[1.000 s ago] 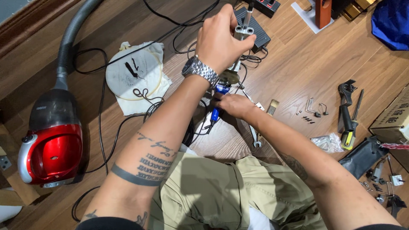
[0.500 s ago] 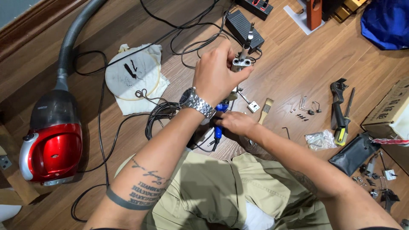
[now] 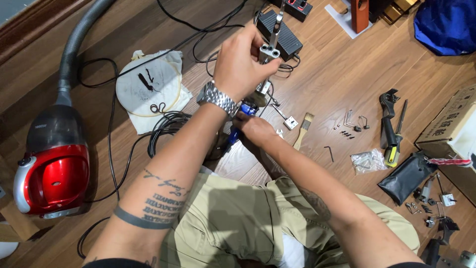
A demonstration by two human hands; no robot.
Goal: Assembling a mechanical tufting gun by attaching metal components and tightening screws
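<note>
Seated on the wooden plank floor (image 3: 317,69), legs in khaki trousers (image 3: 238,223) below the forearms. Left hand (image 3: 240,62), steel-link wristwatch (image 3: 218,99) at the wrist, is curled tight round a slim silver metal bracket with two round holes in its top end (image 3: 269,49), holding it upright above the floor, just in front of a black rectangular power brick (image 3: 277,30). Right hand (image 3: 255,129) sits lower and nearer the body, fingers closed round a blue-handled screwdriver (image 3: 235,135) whose tip points up toward the base of the bracket; the contact point itself is hidden behind the left hand's fingers. Judgement: a fastener at the foot of the bracket is being driven or loosened. To do this well, the upper hand should keep the bracket from twisting while the driver stays in line with the screw axis, pressed firmly before turning so the tip does not cam out; short turns with regripping look safer than one long twist, given the crossed forearms. Loose parts lie well apart to the right: a small wooden-handled brush (image 3: 303,128), a scatter of small dark screws and wire clips (image 3: 353,124), a bent hex key (image 3: 329,153), a clear plastic bag of hardware (image 3: 366,161), a black adjustable wrench (image 3: 387,119). Left side: a red and grey canister vacuum cleaner (image 3: 52,168) with its grey ribbed hose (image 3: 74,49), black cables (image 3: 163,131), and a round white disc on a white cloth (image 3: 148,87).
</note>
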